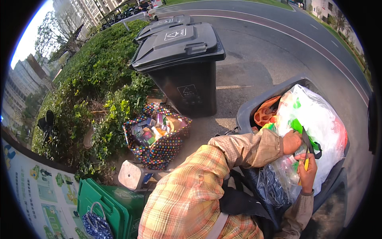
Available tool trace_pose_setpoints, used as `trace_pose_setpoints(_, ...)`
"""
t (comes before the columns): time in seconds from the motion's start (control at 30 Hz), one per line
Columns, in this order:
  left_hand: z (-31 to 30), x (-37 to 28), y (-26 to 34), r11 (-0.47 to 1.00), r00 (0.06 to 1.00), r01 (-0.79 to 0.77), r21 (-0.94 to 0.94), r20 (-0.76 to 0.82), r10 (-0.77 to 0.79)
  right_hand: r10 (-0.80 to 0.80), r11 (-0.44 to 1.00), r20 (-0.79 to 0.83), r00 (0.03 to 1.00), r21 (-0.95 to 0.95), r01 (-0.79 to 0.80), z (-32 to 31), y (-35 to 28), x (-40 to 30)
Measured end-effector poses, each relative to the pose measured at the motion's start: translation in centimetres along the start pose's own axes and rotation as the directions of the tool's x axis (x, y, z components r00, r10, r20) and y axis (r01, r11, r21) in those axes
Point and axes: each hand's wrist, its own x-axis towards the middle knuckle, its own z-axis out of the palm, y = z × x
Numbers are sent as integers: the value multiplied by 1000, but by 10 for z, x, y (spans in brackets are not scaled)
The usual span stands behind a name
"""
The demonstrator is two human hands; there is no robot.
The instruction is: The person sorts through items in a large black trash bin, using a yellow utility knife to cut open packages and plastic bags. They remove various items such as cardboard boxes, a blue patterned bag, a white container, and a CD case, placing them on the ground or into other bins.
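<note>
My left hand (292, 142), its fingers closed, grips part of a plastic bag (319, 119) beside a green patch and a dark strap (310, 142). My right hand (307, 173), just below it, holds a thin tool with a yellow handle (306, 164); its kind cannot be told, and its upper end reaches toward the strap. The bag is large, clear and white, stuffed with light material. It bulges over the rim of an open dark wheeled bin (246, 110). An orange net-like item (265, 112) lies inside at the far end, and dark plastic wrapping (270, 186) at the near side.
Lidded black bins (185, 80) stand by a hedge (98, 71). A polka-dot bag (161, 149) full of small boxes sits beside a white stool (130, 175). A green bin (104, 206) carries a blue patterned bag (97, 224). A person (144, 6) is near a cart far off.
</note>
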Motion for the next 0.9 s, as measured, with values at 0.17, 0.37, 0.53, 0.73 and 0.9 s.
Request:
trace_pose_setpoints(0.17, 9, 0, -17, 918, 902, 373, -132, -179, -392, -331, 733, -5, 944, -632, 253, 10, 28, -4)
trace_pose_setpoints(0.37, -12, 8, -30, 860, 937, 342, -379, 68, -343, 105, 592, -100, 989, -793, -143, -15, 32, -41)
trace_pose_setpoints(0.53, -75, -10, -28, 364, 929, 183, -913, 39, -367, 291, 771, -186, 938, -535, -346, -15, 28, -32)
trace_pose_setpoints(0.73, -106, -21, 25, 65, 934, 196, -979, 206, 293, 410, 763, -310, 858, -399, -509, -20, 32, -37)
trace_pose_setpoints(0.9, -62, -14, 42, 953, 874, -36, -302, 452, 177, 379, 745, -339, 861, -440, -501, -21, 40, -50)
